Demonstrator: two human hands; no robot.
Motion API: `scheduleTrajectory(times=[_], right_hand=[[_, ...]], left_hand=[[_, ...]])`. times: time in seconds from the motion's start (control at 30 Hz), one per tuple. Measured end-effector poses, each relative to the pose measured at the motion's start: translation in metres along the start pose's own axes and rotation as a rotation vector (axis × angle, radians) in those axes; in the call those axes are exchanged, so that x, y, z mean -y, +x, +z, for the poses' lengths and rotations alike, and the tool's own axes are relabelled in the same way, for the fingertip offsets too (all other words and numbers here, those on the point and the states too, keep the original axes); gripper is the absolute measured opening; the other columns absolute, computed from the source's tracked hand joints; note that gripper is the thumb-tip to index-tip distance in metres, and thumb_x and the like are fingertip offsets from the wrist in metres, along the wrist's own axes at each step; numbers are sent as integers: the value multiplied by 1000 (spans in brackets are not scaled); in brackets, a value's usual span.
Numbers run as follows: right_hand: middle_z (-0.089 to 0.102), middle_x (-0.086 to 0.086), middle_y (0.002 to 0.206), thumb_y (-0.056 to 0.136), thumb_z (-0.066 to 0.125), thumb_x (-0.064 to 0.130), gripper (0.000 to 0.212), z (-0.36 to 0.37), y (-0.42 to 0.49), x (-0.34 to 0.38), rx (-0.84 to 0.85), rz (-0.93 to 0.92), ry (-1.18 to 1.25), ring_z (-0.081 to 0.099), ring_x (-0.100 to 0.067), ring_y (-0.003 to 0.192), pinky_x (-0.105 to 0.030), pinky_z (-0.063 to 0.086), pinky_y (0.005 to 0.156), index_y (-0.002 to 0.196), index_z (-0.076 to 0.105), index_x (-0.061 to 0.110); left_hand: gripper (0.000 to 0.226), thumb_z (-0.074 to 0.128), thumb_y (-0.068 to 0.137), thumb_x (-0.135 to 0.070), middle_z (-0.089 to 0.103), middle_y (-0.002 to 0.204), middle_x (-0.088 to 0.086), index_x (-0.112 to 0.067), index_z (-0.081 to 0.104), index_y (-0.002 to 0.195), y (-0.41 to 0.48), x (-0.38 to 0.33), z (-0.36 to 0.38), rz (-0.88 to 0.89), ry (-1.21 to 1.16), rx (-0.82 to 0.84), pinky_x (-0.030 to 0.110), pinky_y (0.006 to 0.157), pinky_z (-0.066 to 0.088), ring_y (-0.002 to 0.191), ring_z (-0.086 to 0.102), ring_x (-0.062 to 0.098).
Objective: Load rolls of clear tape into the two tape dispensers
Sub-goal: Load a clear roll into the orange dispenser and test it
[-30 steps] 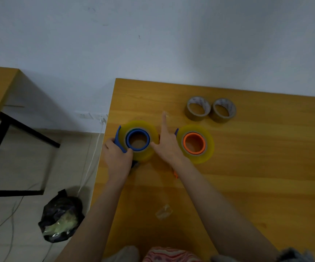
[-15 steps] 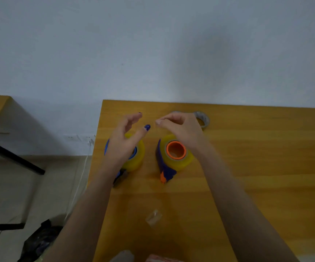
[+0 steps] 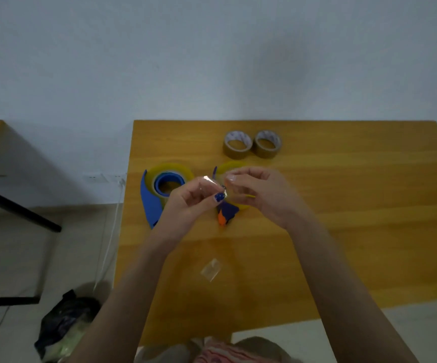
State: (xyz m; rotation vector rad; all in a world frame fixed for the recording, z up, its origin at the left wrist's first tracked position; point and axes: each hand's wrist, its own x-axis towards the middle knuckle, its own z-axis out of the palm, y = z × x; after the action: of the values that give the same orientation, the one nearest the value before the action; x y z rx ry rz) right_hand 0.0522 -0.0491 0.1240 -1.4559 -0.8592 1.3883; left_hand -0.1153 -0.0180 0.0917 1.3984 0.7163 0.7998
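Note:
Two dispensers lie on the wooden table (image 3: pixel 343 205). The blue dispenser (image 3: pixel 148 203) on the left holds a clear tape roll (image 3: pixel 171 170) around its blue hub. The second dispenser (image 3: pixel 225 213), dark blue with an orange tip, carries another clear roll (image 3: pixel 229 167), mostly hidden behind my hands. My left hand (image 3: pixel 191 203) and my right hand (image 3: pixel 259 195) are raised just above it, fingertips pinched on a small clear tape scrap (image 3: pixel 208 184) stretched between them.
Two brown tape rolls (image 3: pixel 251 144) stand side by side at the table's far edge. A crumpled clear tape piece (image 3: pixel 211 268) lies on the table nearer to me. On the floor at left sit a black bag (image 3: pixel 63 326) and a dark table frame (image 3: pixel 15 213).
Both hands left the dispensers, rose and came together; a clear tape scrap now sits pinched between them. The camera view has shifted.

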Motion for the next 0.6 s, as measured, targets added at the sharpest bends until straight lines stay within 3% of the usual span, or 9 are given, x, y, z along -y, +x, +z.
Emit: scheduleTrajectory(times=[0.17,0.27,0.37,0.5,0.6], right_hand=[[69,1,89,85,68,7,24,1,-8,-21,-96,-85,-100,66,-7,81,-29,58,80,108,72,13],[69,1,82,83,70,7,24,0,-13,-26,-85,-54,14,66,-11,80,-33,57,84,102,71,20],[65,-2,85,82,69,7,11,1,-20,-26,-18,4,264,63,-19,85,-39,56,83,87,66,16],[66,-2,87,87,62,5,12,-3,-27,-24,32,-35,302,64,-16,83,-31,56,76,78,62,14],[66,0,75,86,62,6,10,-6,-30,-22,56,-32,315,63,-12,69,-29,54,73,78,62,12]], left_hand=[[9,59,88,-4,52,84,28,-3,61,96,-9,9,9,-94,64,-138,18,65,44,74,48,17],[14,59,88,-5,54,77,17,-6,59,102,-10,7,16,-160,-36,-173,16,62,46,68,54,9],[12,53,91,-6,62,66,-5,-10,57,101,-10,3,23,-225,-222,-217,16,60,48,63,56,5],[13,47,93,-4,57,63,-2,-11,58,97,-13,-3,30,-270,-341,-232,18,60,46,68,50,12],[14,48,93,-3,59,61,-3,-12,58,96,-14,-5,32,-276,-306,-238,23,62,41,64,47,12]])
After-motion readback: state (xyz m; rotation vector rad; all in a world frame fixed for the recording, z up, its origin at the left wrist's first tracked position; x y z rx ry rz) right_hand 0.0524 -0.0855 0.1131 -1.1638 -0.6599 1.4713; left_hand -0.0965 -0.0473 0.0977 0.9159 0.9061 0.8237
